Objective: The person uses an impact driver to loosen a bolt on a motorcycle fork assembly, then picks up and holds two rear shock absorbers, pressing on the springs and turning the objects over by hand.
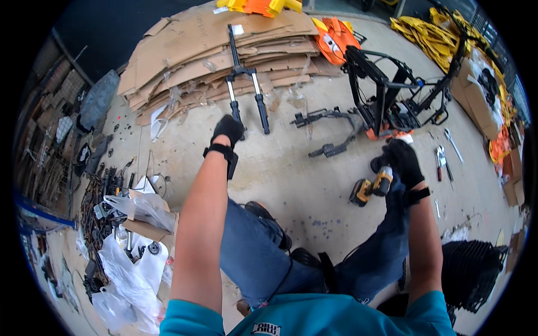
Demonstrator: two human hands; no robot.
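My left hand (227, 130), in a black glove, is closed in front of a front fork (244, 71) with silver tubes and black lower legs. It covers one leg's lower end; whether it grips that leg is hidden. The fork's stem reaches over the cardboard. My right hand (404, 161), also gloved, is by my right knee with its fingers curled at a yellow and black cordless drill (382, 181), whose battery points left. Beyond that hand stands a black scooter frame (381, 84), with a dark bracket-like arm (336, 133) extending from it over the floor.
Flattened cardboard (190, 50) is piled at the back. Orange and yellow panels (336, 39) lie beside it. Pliers (443, 162) and a wrench (454, 145) are on the right floor. Plastic bags (134, 269) and dark metal parts (101, 196) clutter the left. A black crate (471, 274) sits near right.
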